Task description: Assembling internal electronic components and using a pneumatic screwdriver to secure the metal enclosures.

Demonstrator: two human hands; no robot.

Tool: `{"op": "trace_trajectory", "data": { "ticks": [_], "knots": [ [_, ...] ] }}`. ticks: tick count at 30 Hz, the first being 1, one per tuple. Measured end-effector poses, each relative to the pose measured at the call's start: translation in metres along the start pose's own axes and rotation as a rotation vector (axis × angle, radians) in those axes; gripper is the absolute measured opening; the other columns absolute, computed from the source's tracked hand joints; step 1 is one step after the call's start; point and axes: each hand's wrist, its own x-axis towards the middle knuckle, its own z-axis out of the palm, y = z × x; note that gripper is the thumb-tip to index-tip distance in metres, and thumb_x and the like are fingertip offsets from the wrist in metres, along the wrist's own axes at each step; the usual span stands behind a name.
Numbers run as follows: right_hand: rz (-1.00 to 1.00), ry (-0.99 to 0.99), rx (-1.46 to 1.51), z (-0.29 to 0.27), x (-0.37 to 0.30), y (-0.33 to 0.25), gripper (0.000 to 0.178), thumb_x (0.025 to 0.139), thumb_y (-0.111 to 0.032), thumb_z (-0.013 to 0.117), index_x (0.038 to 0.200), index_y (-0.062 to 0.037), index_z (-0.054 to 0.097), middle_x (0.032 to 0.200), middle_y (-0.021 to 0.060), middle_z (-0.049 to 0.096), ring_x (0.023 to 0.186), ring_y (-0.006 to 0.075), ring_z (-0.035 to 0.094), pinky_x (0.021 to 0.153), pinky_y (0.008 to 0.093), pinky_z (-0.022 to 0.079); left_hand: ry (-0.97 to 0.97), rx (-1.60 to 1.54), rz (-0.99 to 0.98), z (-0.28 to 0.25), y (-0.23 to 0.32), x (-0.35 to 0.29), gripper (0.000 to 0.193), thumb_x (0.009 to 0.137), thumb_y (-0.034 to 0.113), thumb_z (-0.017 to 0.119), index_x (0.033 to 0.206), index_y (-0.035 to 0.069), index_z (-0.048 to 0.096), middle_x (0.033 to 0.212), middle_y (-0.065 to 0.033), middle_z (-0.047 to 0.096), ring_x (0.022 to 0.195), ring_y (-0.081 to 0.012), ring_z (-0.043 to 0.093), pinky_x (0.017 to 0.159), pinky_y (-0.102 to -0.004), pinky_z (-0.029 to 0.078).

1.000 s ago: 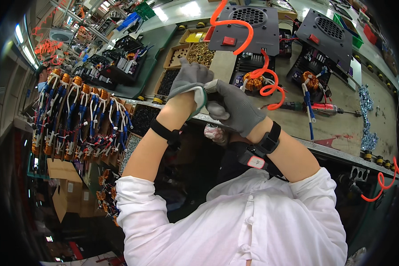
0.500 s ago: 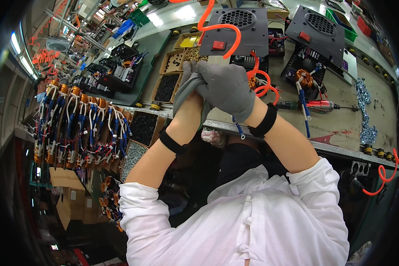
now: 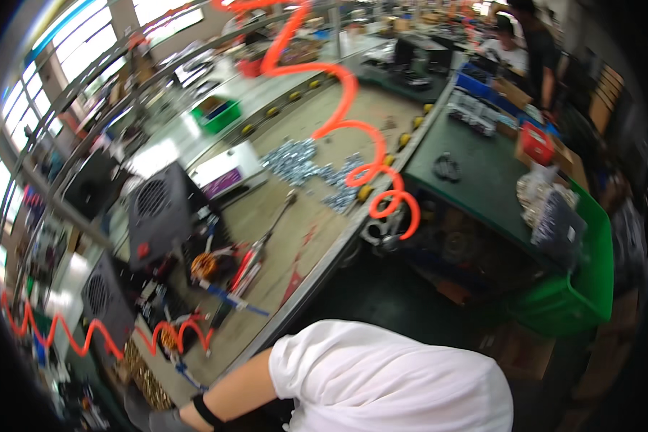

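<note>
My right hand, in a grey glove with a black band at the wrist, is at the bottom left edge, blurred and partly cut off. Its fingers do not show clearly. Nearest to it lies a pile of small brass-coloured parts. My left hand is out of the picture. Up the bench from the glove, a red power screwdriver with a long shaft lies beside a copper-wound coil with blue leads. A dark panel with a round vent grille stands behind the coil, and another vented panel is to its left.
Silver screws are heaped on the bench near a white box. An orange coiled hose hangs across the bench. To the right are a dark green table and a big green bin. People stand far off.
The view has swung to the right along the bench. Both gloved hands were together in the middle, fingers at the left glove; now only the right one shows, at the lower left edge.
</note>
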Motion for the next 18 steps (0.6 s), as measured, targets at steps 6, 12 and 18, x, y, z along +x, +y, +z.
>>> {"op": "trace_trajectory", "data": {
  "ticks": [6, 12, 18],
  "knots": [
    [0.435, 0.298, 0.317, -0.083, -0.046, -0.011, 0.043, 0.081, -0.052, 0.063, 0.087, -0.0096, 0.063, 0.066, 0.0155, 0.063, 0.064, 0.0355, 0.063, 0.056, 0.0452, 0.049, 0.084, -0.5, 0.098, 0.053, 0.053, 0.101, 0.028, 0.09, 0.033, 0.059, 0.105, 0.01, 0.064, 0.083, -0.0088, 0.063, 0.072, -0.019, 0.059, 0.066, -0.033, 0.049],
    [0.612, 0.232, 0.375, -0.109, -0.048, 0.009, 0.05, 0.086, -0.054, 0.058, 0.089, -0.004, 0.063, 0.075, 0.0192, 0.065, 0.068, 0.0393, 0.063, 0.064, 0.047, 0.049, 0.062, -0.891, 0.097, 0.056, 0.072, 0.139, 0.026, 0.091, 0.033, 0.058, 0.103, 0.01, 0.064, 0.08, -0.0077, 0.061, 0.069, -0.0175, 0.056, 0.064, -0.0321, 0.047],
    [0.561, 0.2, 0.358, -0.132, -0.047, -0.012, 0.04, 0.088, -0.045, 0.057, 0.087, -0.0054, 0.066, 0.078, 0.0165, 0.066, 0.074, 0.0356, 0.064, 0.066, 0.0459, 0.05, 0.035, -1.225, 0.01, 0.041, 0.065, 0.135, 0.025, 0.093, 0.032, 0.056, 0.1, 0.01, 0.063, 0.077, -0.0067, 0.059, 0.066, -0.016, 0.054, 0.061, -0.0311, 0.045]
  ]
}}
